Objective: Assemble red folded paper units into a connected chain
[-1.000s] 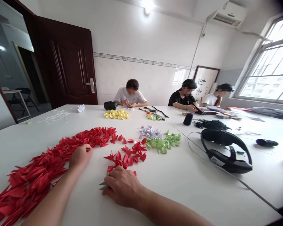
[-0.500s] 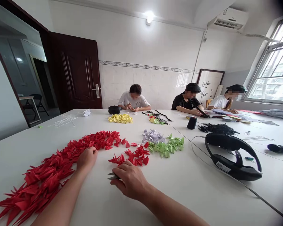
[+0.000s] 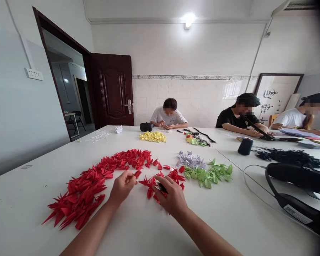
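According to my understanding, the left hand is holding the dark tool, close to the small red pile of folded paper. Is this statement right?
Not quite: the head view shows the dark tool in the right hand. The left hand has a red piece at its fingertips instead. The tool is indeed close to the small red pile.

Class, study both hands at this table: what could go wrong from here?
The dark metal tool in the right hand sits close to the small red folded-paper cluster, so it might nick a piece. That cluster lies right beside the light-green folded-paper pile, so colours could mix. The left hand seems to pinch one red paper piece by one end, so it might slip.
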Demonstrator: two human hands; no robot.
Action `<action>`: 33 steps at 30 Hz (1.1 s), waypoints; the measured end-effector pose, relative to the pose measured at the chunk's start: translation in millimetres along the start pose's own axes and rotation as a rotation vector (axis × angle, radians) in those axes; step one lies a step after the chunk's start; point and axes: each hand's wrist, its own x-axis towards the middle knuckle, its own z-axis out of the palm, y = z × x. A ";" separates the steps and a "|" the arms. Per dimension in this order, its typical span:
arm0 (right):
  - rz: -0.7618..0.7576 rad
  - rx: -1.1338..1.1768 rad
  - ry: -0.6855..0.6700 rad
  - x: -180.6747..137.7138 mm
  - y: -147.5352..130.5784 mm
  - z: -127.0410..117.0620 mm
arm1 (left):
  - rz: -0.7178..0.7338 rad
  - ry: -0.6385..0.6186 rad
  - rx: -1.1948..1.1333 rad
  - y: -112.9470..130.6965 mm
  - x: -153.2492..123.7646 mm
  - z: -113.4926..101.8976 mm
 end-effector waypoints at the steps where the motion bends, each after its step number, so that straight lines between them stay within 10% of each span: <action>1: 0.013 0.021 0.006 0.0 1.1 -0.1 | 0.032 -0.079 -0.078 8.5 -6.2 3.4; 14: 0.052 0.114 -0.051 0.7 12.6 5.0 | 0.201 -0.356 -0.102 32.8 -13.9 17.3; 33: 0.261 0.319 -0.014 5.1 -0.1 5.6 | 0.158 -0.169 -0.390 49.2 -28.8 21.4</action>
